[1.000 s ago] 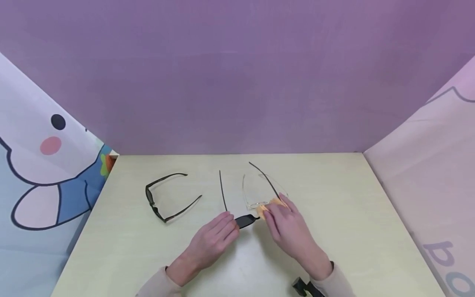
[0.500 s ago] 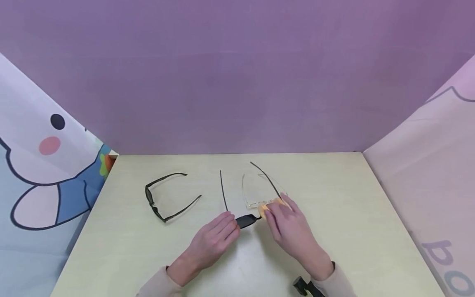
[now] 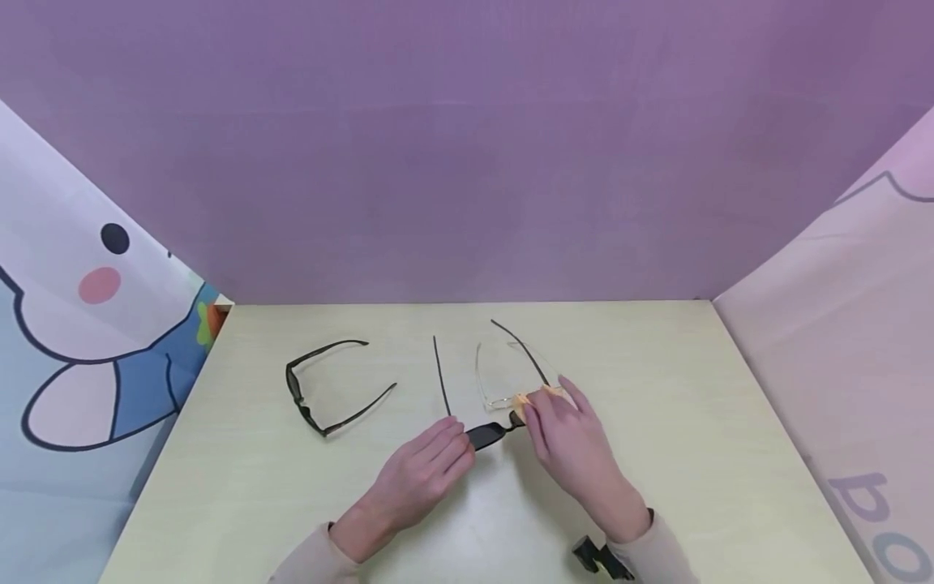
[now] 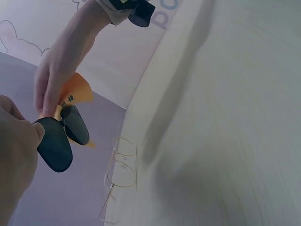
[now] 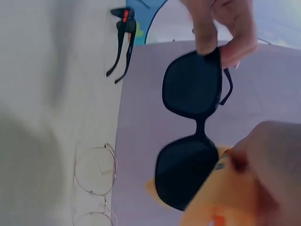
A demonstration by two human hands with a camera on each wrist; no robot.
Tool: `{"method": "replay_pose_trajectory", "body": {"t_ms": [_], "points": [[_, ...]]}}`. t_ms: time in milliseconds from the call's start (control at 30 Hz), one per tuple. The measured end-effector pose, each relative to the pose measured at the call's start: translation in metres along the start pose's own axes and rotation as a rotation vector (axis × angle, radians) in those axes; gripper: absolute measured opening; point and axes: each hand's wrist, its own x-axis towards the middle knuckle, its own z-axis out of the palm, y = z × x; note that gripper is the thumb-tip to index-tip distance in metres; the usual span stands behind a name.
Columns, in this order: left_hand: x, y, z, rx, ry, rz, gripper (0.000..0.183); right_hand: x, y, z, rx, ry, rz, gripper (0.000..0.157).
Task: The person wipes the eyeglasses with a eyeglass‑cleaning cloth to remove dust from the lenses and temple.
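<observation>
Black sunglasses [image 5: 192, 84] are held up over the table, temples pointing away from the person. My left hand [image 3: 426, 470] pinches them at one outer corner of the frame, thumb on the lens edge in the right wrist view. In my right hand [image 3: 576, 442] is an orange cloth [image 5: 221, 195], pinched at the other lens; in the right wrist view the cloth covers part of that lens and shows behind it too. The left wrist view shows the dark lenses [image 4: 55, 145] side by side, with the cloth [image 4: 77, 89] hanging from the right hand's fingers.
Thin gold wire-rimmed glasses [image 5: 95, 170] rest on the table just beyond the right hand. A second black pair of sunglasses [image 3: 295, 389] lies at the left with temples spread. Purple cloth [image 3: 467, 162] walls off the table's [image 3: 730, 454] back edge.
The cloth and the right hand's fingers have shifted slightly over the lens, baring a bit of it by the bridge. The sunglasses moved a touch right; the left hand keeps its hold.
</observation>
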Motion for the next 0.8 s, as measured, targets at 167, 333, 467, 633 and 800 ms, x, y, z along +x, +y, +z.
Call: {"method": "replay_pose_trajectory", "body": {"t_ms": [167, 333, 467, 633, 800], "points": [[0.0027, 0.0003, 0.0016, 0.012, 0.008, 0.017, 0.034, 0.0025, -0.0012, 0.0021, -0.024, -0.076, 0.043, 0.007], [0.0030, -0.0003, 0.0010, 0.015, 0.011, 0.019, 0.033, 0.0037, -0.0034, 0.0016, 0.064, -0.076, 0.036, 0.006], [0.0034, 0.0001, 0.0001, 0.004, 0.016, 0.027, 0.034, 0.0054, -0.0021, 0.0027, 0.045, -0.080, 0.084, 0.006], [0.0045, 0.0019, 0.0012, 0.009, 0.016, 0.045, 0.036, 0.0050, -0.0030, 0.0071, 0.032, -0.146, 0.119, 0.008], [0.0033, 0.0024, 0.0027, 0.001, 0.015, 0.022, 0.036, 0.0046, -0.0047, 0.0054, 0.128, -0.119, 0.105, 0.006]]}}
